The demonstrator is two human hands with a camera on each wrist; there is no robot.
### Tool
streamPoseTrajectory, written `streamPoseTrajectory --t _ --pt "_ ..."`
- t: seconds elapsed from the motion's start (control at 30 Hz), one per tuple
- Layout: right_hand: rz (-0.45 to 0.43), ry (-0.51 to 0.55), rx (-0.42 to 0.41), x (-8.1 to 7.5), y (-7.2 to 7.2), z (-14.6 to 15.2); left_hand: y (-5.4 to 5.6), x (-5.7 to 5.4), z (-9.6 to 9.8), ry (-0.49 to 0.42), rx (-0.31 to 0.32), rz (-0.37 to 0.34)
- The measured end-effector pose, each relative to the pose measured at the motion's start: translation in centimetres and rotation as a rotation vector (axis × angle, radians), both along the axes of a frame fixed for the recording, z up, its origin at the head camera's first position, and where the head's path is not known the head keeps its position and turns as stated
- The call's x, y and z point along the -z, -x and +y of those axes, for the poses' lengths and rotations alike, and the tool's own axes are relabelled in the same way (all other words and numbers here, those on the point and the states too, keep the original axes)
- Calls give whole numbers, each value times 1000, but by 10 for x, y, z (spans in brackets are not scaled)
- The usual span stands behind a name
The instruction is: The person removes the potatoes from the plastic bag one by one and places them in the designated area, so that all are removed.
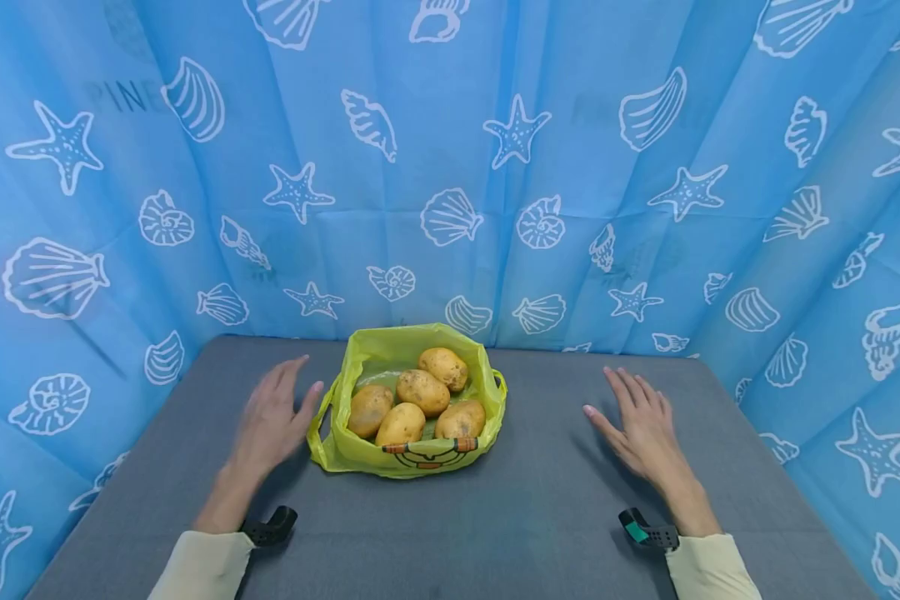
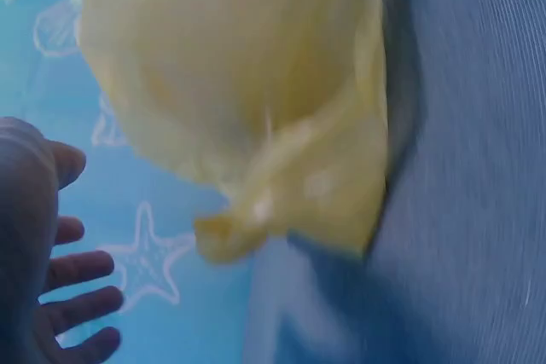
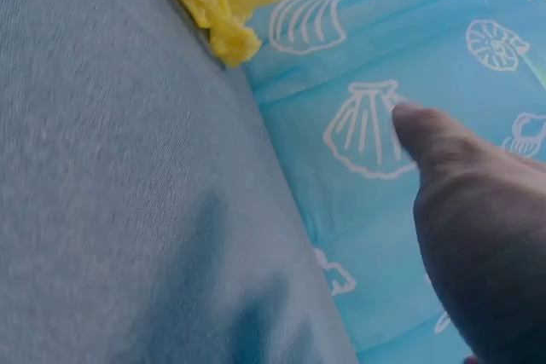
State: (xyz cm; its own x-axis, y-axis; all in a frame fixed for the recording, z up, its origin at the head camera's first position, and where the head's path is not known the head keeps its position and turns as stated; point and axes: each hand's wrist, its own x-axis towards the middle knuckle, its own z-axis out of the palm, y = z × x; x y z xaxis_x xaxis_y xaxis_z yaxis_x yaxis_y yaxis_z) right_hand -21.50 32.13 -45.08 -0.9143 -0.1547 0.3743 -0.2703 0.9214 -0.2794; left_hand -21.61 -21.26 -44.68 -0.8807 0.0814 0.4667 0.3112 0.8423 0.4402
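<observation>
A yellow-green plastic bag [image 1: 420, 463] stands with its mouth spread wide on the grey table, several potatoes [image 1: 423, 392] lying inside. Just left of the bag is my left hand [image 1: 273, 417], fingers extended and holding nothing; it looks slightly blurred. The left wrist view shows the bag's side [image 2: 230, 66] and a bunched handle [image 2: 247, 223], apart from the fingers [image 2: 81, 270]. Well to the right of the bag, my right hand [image 1: 641, 429] hovers over the table with its fingers spread and nothing in them. In the right wrist view the bag's corner [image 3: 226, 6] appears far from the thumb [image 3: 435, 134].
The grey cloth-covered table [image 1: 555, 533] reaches back to a blue curtain [image 1: 390, 192] printed with white shells and starfish, which also runs along both sides. Dark bands [image 1: 270, 527] are worn on both wrists.
</observation>
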Motion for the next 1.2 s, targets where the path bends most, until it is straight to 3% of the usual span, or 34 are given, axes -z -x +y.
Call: streamPoseTrajectory --t 0.17,0.33,0.47,0.87,1.2 --pt "-49 40 -21 -5 -5 -7 -5 -7 17 -163 74 -120" --pt "-98 88 -60 -9 -9 -14 -5 -5 28 -332 160 -216" --pt "-110 114 -77 -12 -12 -21 -3 -1 33 -419 199 -244" --pt "-34 165 -221 -15 -17 -52 -5 6 36 -456 229 -215" --pt "6 263 -393 -42 -11 -98 -5 3 35 -458 222 -232"
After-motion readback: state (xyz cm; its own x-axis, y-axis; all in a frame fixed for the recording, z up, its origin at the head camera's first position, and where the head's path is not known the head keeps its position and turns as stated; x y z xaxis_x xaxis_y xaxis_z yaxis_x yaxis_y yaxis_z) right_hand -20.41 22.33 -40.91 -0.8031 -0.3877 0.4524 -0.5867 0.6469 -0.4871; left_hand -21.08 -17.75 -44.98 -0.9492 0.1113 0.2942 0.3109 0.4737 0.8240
